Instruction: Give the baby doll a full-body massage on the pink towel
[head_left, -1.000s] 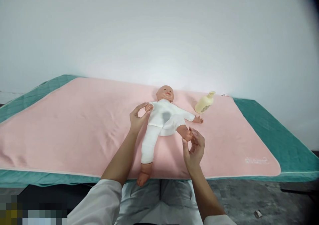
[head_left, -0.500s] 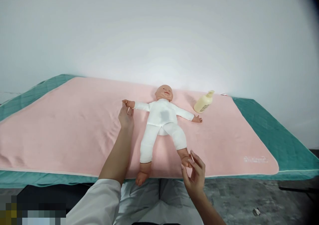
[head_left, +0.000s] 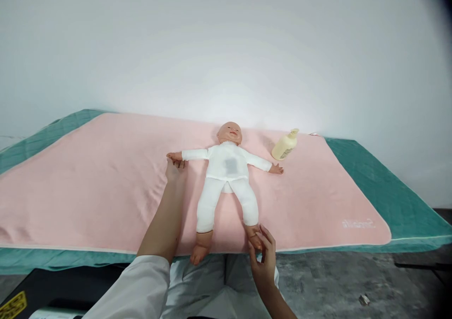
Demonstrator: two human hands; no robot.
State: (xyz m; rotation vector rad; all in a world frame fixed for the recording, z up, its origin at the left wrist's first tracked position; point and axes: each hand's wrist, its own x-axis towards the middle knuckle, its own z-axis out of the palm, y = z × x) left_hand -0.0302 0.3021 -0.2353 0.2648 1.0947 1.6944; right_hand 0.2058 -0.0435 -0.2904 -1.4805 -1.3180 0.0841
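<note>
One doll [head_left: 228, 166]: face-up
Left hand [head_left: 173, 171]: at its hand [head_left: 173, 156], can't tell if clamped
Right hand [head_left: 266, 261]: pinching its foot [head_left: 251, 232]

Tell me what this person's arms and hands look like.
The left hand and right hand are ordinary human hands; no gloves, watch or cables show. A plain whitish sleeve ends partway down the left arm; none shows on the right.

Through the head camera I see a doll [head_left: 216, 166] in plain white with a grey patch [head_left: 231, 166] at the chest, a pink blanket [head_left: 106, 177] with pale lettering [head_left: 358, 224], a teal cover [head_left: 381, 177] and a pale yellow bottle [head_left: 283, 147] with dark print [head_left: 286, 153].
</note>
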